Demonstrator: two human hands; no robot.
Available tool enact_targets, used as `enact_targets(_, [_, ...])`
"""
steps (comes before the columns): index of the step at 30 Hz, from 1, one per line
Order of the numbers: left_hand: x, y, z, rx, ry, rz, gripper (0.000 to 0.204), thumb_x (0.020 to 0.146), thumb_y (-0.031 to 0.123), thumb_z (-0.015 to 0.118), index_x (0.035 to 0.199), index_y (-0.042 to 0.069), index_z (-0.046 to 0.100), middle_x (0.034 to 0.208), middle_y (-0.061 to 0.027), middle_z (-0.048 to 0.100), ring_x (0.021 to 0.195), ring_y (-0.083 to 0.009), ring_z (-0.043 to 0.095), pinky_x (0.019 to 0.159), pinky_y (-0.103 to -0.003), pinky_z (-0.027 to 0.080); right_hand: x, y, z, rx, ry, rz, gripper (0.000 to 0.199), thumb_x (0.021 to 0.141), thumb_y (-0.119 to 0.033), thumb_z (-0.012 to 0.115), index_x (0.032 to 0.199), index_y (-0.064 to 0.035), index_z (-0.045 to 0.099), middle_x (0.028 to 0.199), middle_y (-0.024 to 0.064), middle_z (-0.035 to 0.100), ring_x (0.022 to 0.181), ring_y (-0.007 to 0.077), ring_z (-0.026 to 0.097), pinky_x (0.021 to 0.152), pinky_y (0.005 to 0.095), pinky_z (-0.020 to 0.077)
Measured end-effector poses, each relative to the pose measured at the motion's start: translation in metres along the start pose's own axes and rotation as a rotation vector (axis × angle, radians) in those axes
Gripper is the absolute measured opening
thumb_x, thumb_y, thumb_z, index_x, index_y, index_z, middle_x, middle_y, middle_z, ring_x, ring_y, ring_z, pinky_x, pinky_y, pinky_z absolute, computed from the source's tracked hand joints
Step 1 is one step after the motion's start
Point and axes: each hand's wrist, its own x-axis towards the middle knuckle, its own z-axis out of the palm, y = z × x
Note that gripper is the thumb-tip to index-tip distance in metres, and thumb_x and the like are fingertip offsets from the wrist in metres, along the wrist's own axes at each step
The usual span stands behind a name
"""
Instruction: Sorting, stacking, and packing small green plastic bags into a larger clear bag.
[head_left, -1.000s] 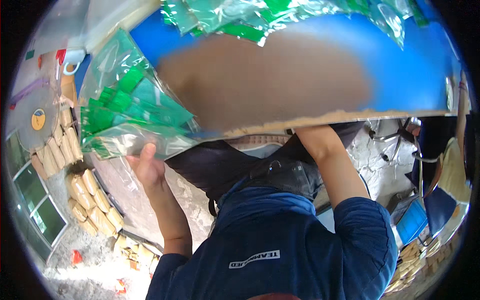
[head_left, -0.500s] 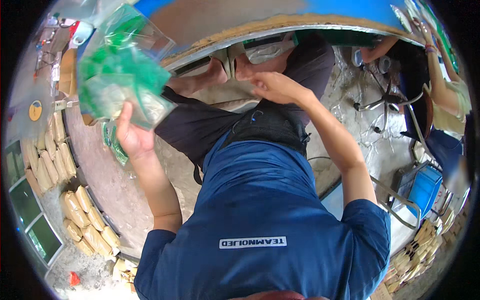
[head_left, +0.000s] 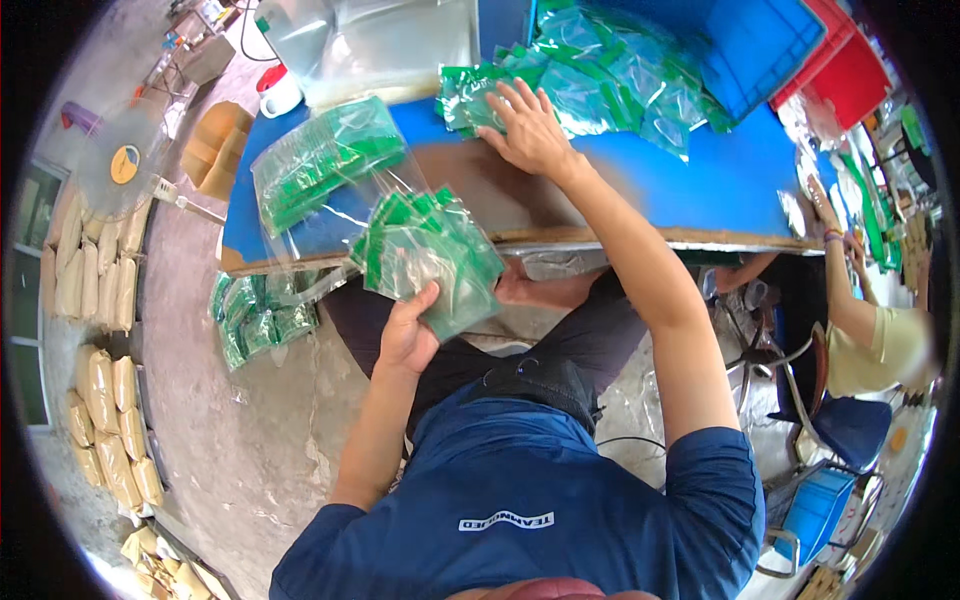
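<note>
My left hand (head_left: 408, 335) is closed on a fanned stack of clear and green plastic packets (head_left: 432, 262), thumb on top, over my lap at the table's near edge. My right hand (head_left: 530, 130) reaches over the blue table (head_left: 745, 190) with its fingers spread. Its fingertips lie on or just above a green-edged packet (head_left: 465, 98), at the near left edge of a loose pile of similar packets (head_left: 615, 75). Left of my hands, a large clear bag (head_left: 335, 160) with many green-banded packets in it lies on the table, partly overlapped by the held stack.
Behind the pile stand a blue crate (head_left: 755, 50) and a red crate (head_left: 840, 75). A white container (head_left: 280, 95) sits at the table's left. More bagged green packets (head_left: 262, 318) hang or lie below the left edge. A fan (head_left: 125, 165) stands left; a co-worker (head_left: 855, 335) sits right.
My view has tipped up to show more of the tabletop. The left hand has brought the packets rightward over my lap, and the right hand has moved from my knees to the pile.
</note>
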Motion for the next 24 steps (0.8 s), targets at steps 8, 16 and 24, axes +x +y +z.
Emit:
enact_targets(8, [0.001, 0.01, 0.007, -0.027, 0.096, 0.071, 0.049, 0.092, 0.006, 0.065, 0.138, 0.002, 0.047, 0.13, -0.0096, 0.059, 0.12, -0.0241, 0.058, 0.104, -0.043, 0.048, -0.048, -0.077, -0.058, 0.589, -0.457, -0.188, 0.035, 0.096, -0.015, 0.054, 0.128, -0.0019, 0.059, 0.134, 0.0198, 0.057, 0.128, 0.0377, 0.05, 0.108, 0.0476, 0.0388])
enact_targets(16, [0.005, 0.005, -0.017, 0.015, 0.156, -0.007, 0.056, 0.089, 0.006, 0.068, 0.139, 0.002, 0.045, 0.134, -0.0106, 0.056, 0.122, -0.0251, 0.056, 0.106, -0.043, 0.046, 0.016, -0.025, 0.009, 0.14, -0.284, -0.151, 0.054, 0.096, -0.045, 0.054, 0.132, -0.0042, 0.056, 0.145, 0.0173, 0.047, 0.139, 0.043, 0.035, 0.113, 0.059, 0.0273])
enact_targets(24, [-0.008, 0.007, -0.017, -0.037, 0.127, 0.07, 0.054, 0.088, 0.002, 0.068, 0.138, 0.004, 0.046, 0.128, -0.0088, 0.059, 0.119, -0.024, 0.057, 0.104, -0.041, 0.047, -0.052, -0.062, -0.066, 0.477, -0.568, -0.266, 0.048, 0.095, -0.032, 0.059, 0.132, -0.0022, 0.056, 0.141, 0.0166, 0.052, 0.135, 0.0404, 0.044, 0.109, 0.0531, 0.0358])
